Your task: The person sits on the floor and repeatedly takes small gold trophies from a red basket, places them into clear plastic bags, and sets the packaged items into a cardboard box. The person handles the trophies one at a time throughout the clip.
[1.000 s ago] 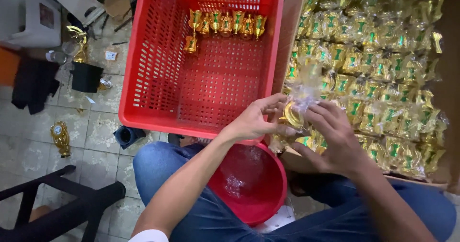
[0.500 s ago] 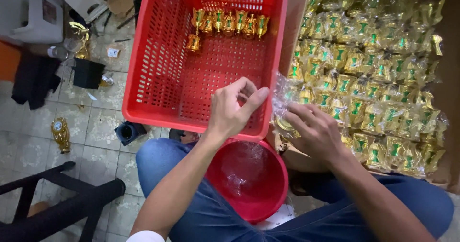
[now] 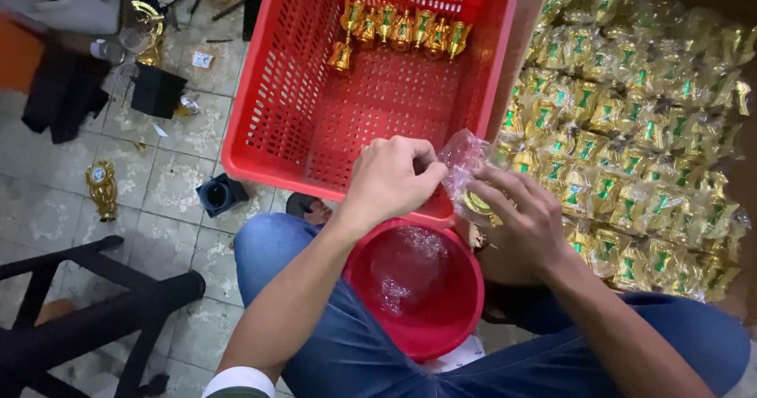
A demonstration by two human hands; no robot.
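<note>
A small gold ornament in crinkled clear plastic wrap (image 3: 467, 179) is pinched between both hands, left hand (image 3: 392, 179) at nine o'clock, right hand (image 3: 524, 217) at four o'clock.

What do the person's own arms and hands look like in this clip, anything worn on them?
Both hands, left hand and right hand, are bare: no gloves, rings or watch visible. Forearms are uncovered; a white sleeve edge shows low on the left arm.

One red crate (image 3: 284, 122) holding seven gold trophies (image 3: 400, 29) along its far edge; one red bucket (image 3: 441, 319); two hands.
</note>
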